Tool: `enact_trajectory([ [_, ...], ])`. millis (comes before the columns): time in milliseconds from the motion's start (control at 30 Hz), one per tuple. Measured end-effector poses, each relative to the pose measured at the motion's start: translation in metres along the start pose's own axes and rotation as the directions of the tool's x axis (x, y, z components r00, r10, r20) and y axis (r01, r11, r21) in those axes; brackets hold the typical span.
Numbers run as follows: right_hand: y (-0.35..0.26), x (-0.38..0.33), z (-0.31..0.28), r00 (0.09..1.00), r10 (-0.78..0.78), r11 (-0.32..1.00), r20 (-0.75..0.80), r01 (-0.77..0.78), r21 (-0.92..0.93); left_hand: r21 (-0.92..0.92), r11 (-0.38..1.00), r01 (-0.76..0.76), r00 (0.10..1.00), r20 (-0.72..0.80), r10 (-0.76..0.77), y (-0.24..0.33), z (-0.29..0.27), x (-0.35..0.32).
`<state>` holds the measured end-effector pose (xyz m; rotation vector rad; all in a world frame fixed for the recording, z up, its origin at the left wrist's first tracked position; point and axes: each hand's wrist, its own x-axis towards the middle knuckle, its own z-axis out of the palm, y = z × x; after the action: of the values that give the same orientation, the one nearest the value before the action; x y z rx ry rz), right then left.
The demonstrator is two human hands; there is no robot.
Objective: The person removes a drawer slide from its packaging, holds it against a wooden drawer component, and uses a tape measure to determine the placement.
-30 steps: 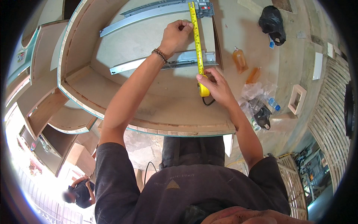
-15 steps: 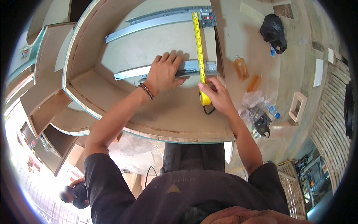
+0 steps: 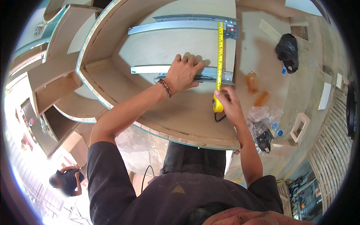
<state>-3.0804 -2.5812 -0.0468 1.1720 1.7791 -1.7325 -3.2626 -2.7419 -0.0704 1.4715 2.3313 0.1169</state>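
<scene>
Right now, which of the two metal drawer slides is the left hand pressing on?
The nearer drawer slide: the left hand lies flat on its right part. The farther drawer slide is untouched by any hand; only the yellow tape measure reaches it.

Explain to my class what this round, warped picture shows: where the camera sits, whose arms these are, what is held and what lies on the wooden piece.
The camera is worn on a person's head and looks down, so the arms rising from the lower edge are that person's own. Its wide lens bends straight edges near the rim. No machine is involved, only bare hands. The left hand, with a beaded bracelet at the wrist, presses flat on the lower metal drawer slide. The right hand grips the yellow tape measure case, and its yellow tape runs up across the panel to the upper drawer slide. Both slides lie on a curved plywood cabinet piece. On the floor to the right are two orange bottles, a black bag and clear plastic wrapping. Another person sits at lower left.
</scene>
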Motion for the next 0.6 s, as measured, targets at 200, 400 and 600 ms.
enact_trajectory([
  [200, 0.006, 0.002, 0.002, 1.000, 0.009, 1.000, -0.005, -0.009, 0.020, 0.020, 1.000, -0.020, 0.998, -0.062, 0.022, -0.001, -0.001, -0.003],
  [400, 0.020, 0.008, 0.002, 0.998, -0.055, 0.998, -0.010, 0.055, 0.027, 0.009, 1.000, -0.010, 0.998, -0.057, 0.011, -0.003, 0.008, -0.003],
  [600, 0.018, 0.007, 0.002, 0.999, -0.047, 0.999, -0.015, 0.048, 0.022, -0.019, 1.000, -0.003, 0.998, -0.055, 0.002, -0.006, 0.000, -0.002],
])
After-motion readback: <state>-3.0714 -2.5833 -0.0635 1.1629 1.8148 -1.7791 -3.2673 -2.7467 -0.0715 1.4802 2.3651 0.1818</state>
